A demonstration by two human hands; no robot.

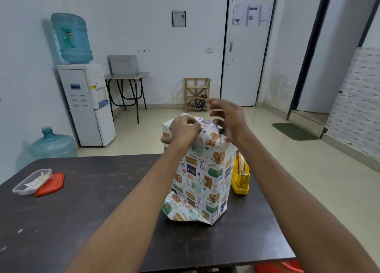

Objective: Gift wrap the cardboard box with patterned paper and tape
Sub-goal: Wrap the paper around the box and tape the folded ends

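Tall upright box in white patterned gift paper [202,176] stands mid dark table [82,221], bottom flaps loose and crumpled. Left hand [184,130] pinches the top paper fold; right hand [228,120] hovers spread, blurred. Yellow tape dispenser [241,175] just beside box; clear plastic tub [31,181] with red lid [50,184] far left

Head-worn view, facing forward and down, close over table [82,211]
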